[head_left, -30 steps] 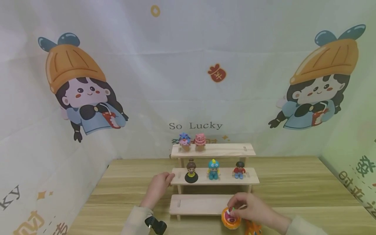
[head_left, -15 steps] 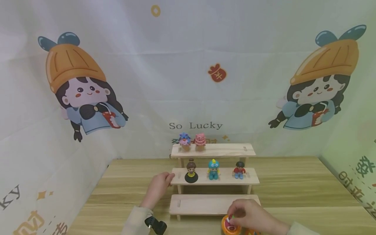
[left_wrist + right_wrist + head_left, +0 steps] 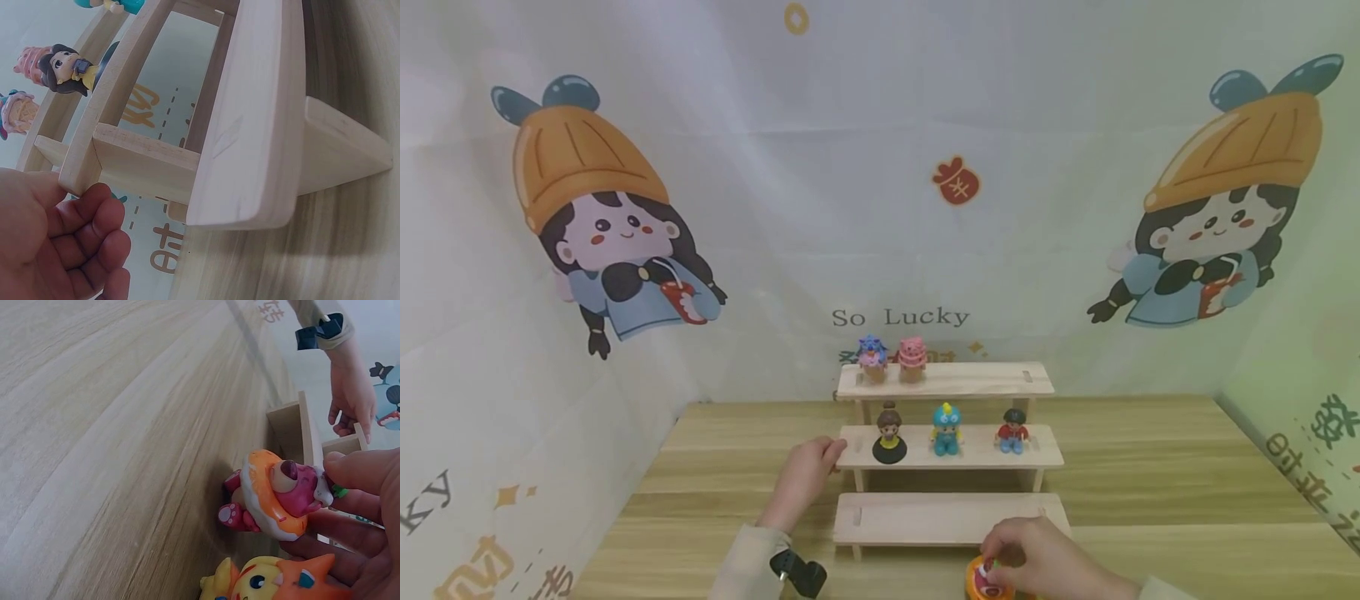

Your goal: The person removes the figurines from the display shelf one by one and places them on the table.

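Note:
My left hand [image 3: 806,475] pinches the left end of the middle tier of a wooden display shelf [image 3: 250,119], thumb above and curled fingers below. In the right wrist view, my right hand [image 3: 362,515] pinches a pink bear figurine [image 3: 300,487] by its head. The bear wears an orange and white ring round its body. Close beside it, below in the right wrist view, is a yellow and orange toy figurine [image 3: 269,578], partly cut off by the frame. In the head view the bear is low in front of the bottom tier [image 3: 917,518], partly behind my fingers.
The middle tier carries a brown-haired doll [image 3: 889,433], a teal-capped figure [image 3: 947,431] and a red-jacketed figure [image 3: 1013,432]. Blue [image 3: 872,358] and pink [image 3: 912,360] ice-cream figurines stand on the top tier. A printed cloth [image 3: 805,208] hangs behind the wood-grain table [image 3: 1150,467].
My right hand and the bear figurine have come down toward the near edge of the head view, uncovering the bottom tier's right end. My left hand keeps its hold on the shelf.

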Available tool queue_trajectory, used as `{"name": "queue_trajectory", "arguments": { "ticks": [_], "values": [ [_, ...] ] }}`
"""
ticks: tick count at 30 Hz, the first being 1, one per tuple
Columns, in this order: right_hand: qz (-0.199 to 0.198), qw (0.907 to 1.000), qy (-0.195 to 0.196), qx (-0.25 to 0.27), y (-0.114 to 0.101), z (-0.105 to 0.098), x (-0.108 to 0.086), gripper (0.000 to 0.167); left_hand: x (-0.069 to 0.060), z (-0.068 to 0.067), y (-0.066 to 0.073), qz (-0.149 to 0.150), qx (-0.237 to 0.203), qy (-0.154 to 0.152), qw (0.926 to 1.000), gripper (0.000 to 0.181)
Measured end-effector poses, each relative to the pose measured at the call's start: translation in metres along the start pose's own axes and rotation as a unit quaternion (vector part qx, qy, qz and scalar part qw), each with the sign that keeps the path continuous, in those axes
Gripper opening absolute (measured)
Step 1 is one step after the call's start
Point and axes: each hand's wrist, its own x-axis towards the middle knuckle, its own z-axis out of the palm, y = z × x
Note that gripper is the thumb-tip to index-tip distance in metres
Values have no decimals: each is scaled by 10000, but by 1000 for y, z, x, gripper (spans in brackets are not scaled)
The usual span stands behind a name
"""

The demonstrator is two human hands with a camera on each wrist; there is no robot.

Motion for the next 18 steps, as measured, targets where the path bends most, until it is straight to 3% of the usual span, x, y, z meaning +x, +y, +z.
{"name": "queue_trajectory", "arguments": {
  "ticks": [8,18],
  "values": [
    [317,9980,-82,-547,1,0,-2,11,-1,0,0,222,156,121,9996,35],
    [-36,9954,6,-962,6,-2,-6,11,-1,0,-1,160,33,123,9998,34]
  ]
}}
